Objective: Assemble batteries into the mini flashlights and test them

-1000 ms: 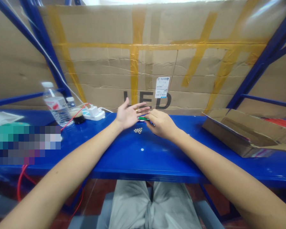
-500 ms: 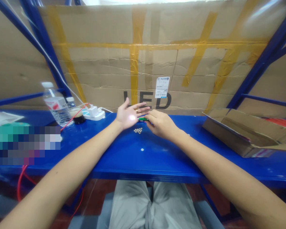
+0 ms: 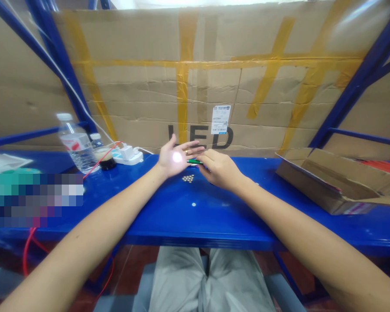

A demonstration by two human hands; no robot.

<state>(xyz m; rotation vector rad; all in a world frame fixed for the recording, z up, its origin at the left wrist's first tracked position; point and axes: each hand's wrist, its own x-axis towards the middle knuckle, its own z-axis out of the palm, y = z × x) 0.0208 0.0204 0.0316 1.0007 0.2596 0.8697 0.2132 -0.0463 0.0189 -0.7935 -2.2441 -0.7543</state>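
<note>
My left hand [image 3: 175,157] is held palm up above the blue shelf [image 3: 195,208], fingers stretched out. A bright white spot of light falls on its palm. My right hand [image 3: 219,169] is closed around a small green pen-shaped light [image 3: 193,161], whose tip points at the left palm. A cluster of several small round silvery cells [image 3: 188,177] lies on the shelf just below the two hands. A single small round piece [image 3: 193,203] lies nearer to me.
A water bottle [image 3: 74,143], a dark-capped jar [image 3: 104,157] and a white power strip [image 3: 128,154] with red and white cables stand at the left. An open cardboard box [image 3: 338,182] lies at the right. A taped cardboard wall [image 3: 214,78] backs the shelf.
A light spot has appeared on my left palm and grown brighter. Both hands have stayed in place.
</note>
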